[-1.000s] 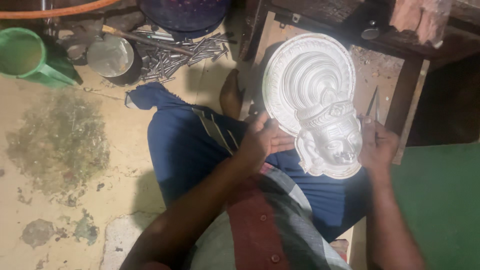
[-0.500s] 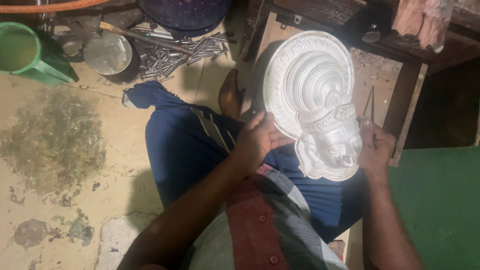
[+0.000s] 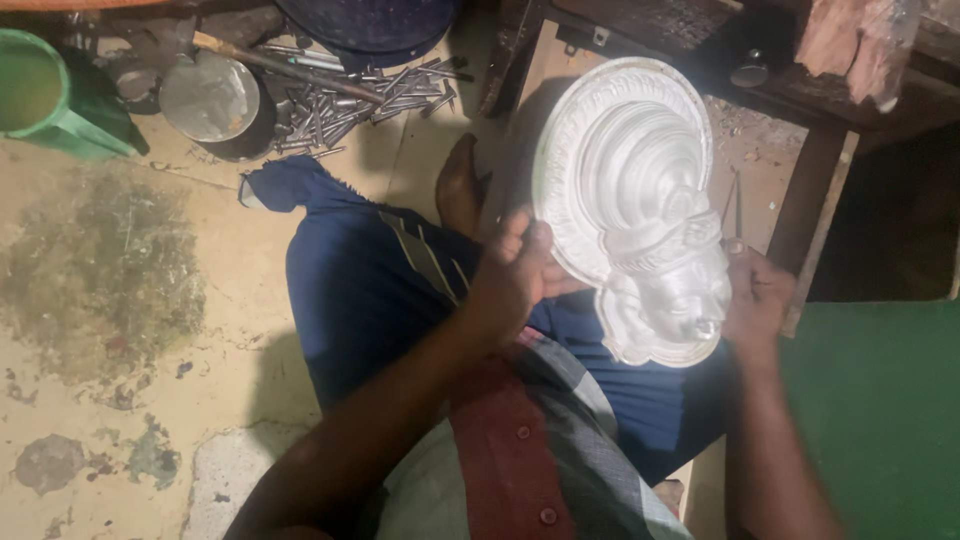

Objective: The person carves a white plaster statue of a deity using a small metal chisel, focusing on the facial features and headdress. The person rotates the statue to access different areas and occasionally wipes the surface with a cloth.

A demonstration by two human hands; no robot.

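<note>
**White mask held upright between two hands over the lap**

Floor (image 3: 120, 300) at the far left was pale and stained, with a green bucket (image 3: 45, 90) in the far-left corner. Just right of it stood a round metal tin (image 3: 210, 98), and beside that lay a heap of long metal tools (image 3: 370, 95) under a dark blue basin (image 3: 370, 20). Nearer, the person's leg in dark blue cloth (image 3: 350, 290) stretched across the floor, a bare foot (image 3: 460, 185) showing at its far end.

The left hand (image 3: 515, 280) was closed on the left rim of the white relief mask (image 3: 635, 200), thumb over the front edge and fingers behind it. The mask, a carved face under a ribbed, rounded headdress, stood tilted above the lap, its crown pointing far and its chin near. The right hand (image 3: 755, 300) touched the mask's right side by the chin and was pinched shut on a thin metal tool (image 3: 737, 210) that rose alongside the mask's right edge.

Behind the mask ran a dark wooden bench (image 3: 810, 160), with a pinkish lump (image 3: 850, 40) on top at the far right. A green surface (image 3: 880, 400) filled the near right.
</note>
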